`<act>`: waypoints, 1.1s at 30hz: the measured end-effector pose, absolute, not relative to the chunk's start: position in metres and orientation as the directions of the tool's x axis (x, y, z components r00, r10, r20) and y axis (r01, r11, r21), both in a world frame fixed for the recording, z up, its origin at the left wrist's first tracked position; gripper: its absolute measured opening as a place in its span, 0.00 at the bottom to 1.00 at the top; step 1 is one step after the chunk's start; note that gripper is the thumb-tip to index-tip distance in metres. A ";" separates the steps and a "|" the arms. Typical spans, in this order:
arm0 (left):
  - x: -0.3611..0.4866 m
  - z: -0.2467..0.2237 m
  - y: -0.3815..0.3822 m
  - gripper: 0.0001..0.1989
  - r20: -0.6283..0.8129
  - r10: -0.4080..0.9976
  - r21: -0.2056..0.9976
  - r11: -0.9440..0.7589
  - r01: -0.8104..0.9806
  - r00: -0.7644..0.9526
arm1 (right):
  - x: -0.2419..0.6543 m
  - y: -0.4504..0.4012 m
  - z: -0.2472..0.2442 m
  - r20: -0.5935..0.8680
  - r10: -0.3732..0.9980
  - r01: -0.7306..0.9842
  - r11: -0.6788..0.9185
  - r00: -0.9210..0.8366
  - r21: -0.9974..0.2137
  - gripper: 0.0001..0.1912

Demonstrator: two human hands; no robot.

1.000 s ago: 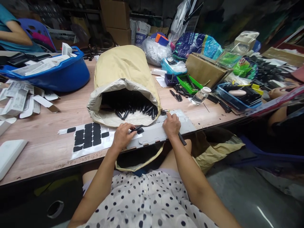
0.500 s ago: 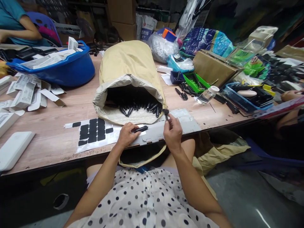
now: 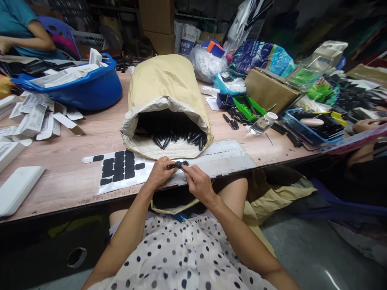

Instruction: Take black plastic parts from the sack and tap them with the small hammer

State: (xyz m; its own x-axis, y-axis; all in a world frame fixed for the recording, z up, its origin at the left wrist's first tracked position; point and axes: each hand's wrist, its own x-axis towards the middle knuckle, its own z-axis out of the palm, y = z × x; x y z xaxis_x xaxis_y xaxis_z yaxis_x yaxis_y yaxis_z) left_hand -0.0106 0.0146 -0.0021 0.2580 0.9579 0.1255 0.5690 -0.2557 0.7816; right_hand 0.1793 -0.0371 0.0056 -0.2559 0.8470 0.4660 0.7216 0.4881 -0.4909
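Observation:
My left hand (image 3: 161,172) is closed on slim black pen-shaped pieces (image 3: 185,163) at the table's front edge. In my right hand (image 3: 199,182), thumb and fingers pinch a small black round-headed piece (image 3: 178,164), which is up against the pieces in my left hand. Its exact kind is too small to tell. Just beyond lies a tan woven sack (image 3: 165,76), mouth towards me, with many black pen-shaped pieces (image 3: 193,137) inside. Left of my hands is a white sheet of black rounded stickers (image 3: 119,165); a flat grey board (image 3: 232,155) extends to the right.
A blue basin (image 3: 90,90) of white boxes stands left, with loose white cartons (image 3: 33,117) beside it. On the right are a green tray (image 3: 249,108), a clear bottle (image 3: 263,123) and a blue basket (image 3: 314,125). Another person's arm (image 3: 42,38) shows at upper left.
My right hand has moved left and towards me, bringing the round-headed piece from near the sack's right corner to my left hand. My left hand has stayed almost in place.

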 end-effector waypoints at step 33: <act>-0.012 -0.010 0.014 0.11 0.169 0.932 0.675 -0.347 0.651 0.321 | 0.259 0.049 -0.015 0.358 0.869 0.939 -0.295 0.341 -0.179 0.22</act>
